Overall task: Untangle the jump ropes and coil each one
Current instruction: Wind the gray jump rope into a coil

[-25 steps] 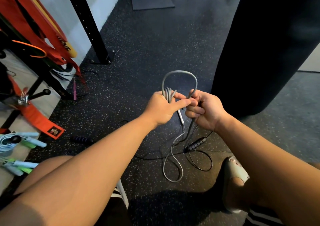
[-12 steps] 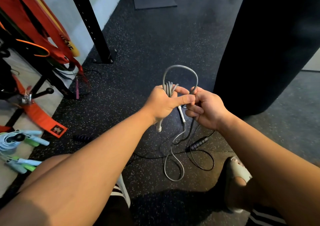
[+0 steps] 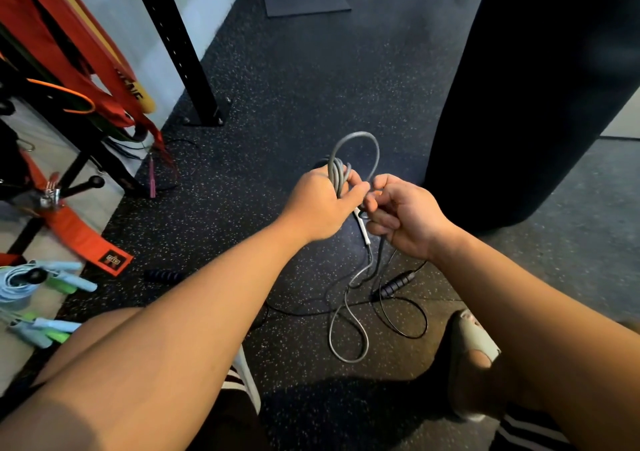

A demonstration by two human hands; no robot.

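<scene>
Partway, left hand (image 3: 320,205) clenches grey rope (image 3: 353,146) coils, right hand (image 3: 403,215) pinches its loop; tail and black rope (image 3: 403,312) remain on floor (image 3: 294,87).

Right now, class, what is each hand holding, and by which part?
The left hand grips the grey jump rope by its bundled coils. The right hand pinches the same rope at the foot of the open loop beside the coils.
</scene>
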